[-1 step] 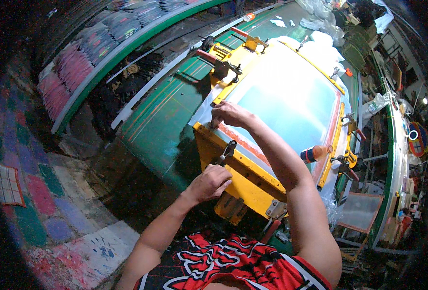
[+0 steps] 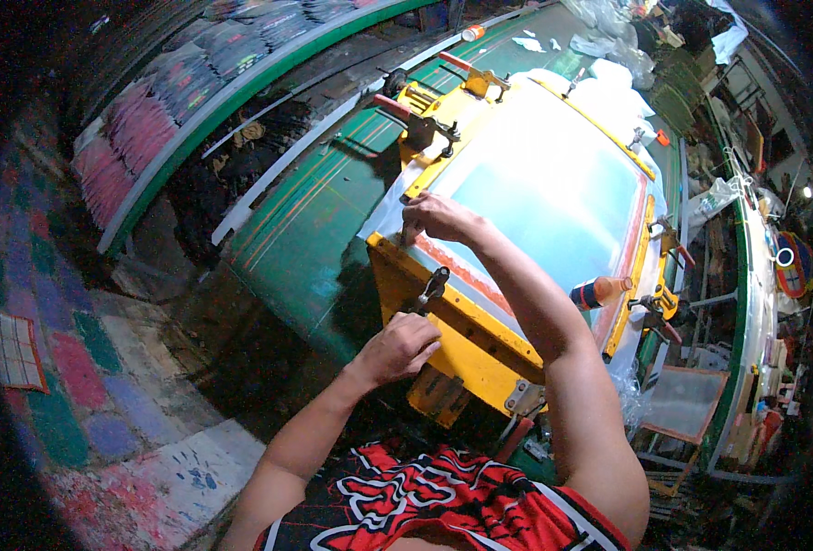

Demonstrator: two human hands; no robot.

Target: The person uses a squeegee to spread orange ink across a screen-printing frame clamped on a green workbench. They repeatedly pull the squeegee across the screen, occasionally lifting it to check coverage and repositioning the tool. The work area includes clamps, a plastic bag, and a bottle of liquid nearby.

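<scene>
A screen frame with pale blue mesh and red-orange edging sits within a yellow metal clamping jig. My right hand is curled at the screen's near left corner, fingertips down; what they hold is hidden. My left hand has its fingers closed on a metal clamp handle, just below a black fitting on the jig's front bar. An orange-topped bottle with a dark label lies along the screen's right side, beside my right forearm. Black clamps with red handles are mounted around the jig.
The green table extends under and beyond the jig. A rack of pink and grey printed pieces lines the upper left. Crumpled plastic lies at the far end; another screen stands at lower right. Paint-stained floor shows at left.
</scene>
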